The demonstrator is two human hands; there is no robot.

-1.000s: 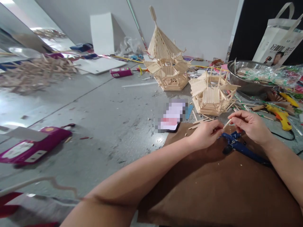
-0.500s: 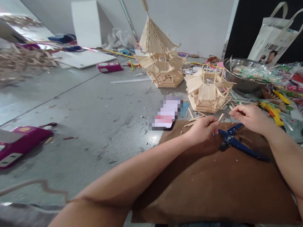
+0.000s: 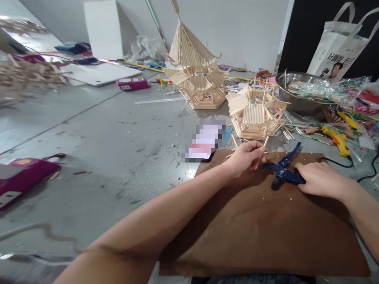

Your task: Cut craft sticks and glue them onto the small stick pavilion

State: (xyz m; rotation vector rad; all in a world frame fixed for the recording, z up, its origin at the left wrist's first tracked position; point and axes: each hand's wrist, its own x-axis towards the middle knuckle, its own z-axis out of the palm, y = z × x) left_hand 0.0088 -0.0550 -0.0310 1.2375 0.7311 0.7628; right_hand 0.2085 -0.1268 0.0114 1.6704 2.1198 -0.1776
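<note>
I see a slim, pale stick tilted upward in my left hand, fingers pinched, before a small stick pavilion; my right hand has fingers curled round a blue cutter on a brown sheet.

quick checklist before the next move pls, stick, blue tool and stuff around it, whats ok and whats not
1. Stick held in left hand: ok
2. Right hand at the blue tool: ok
3. Right hand's grip firm: cannot tell, fingers partly hidden
4. Both tool handles in hand: not ok, the upper handle juts free
5. Phone apart from the tool: ok
6. Yellow glue gun off the brown sheet: ok
</note>
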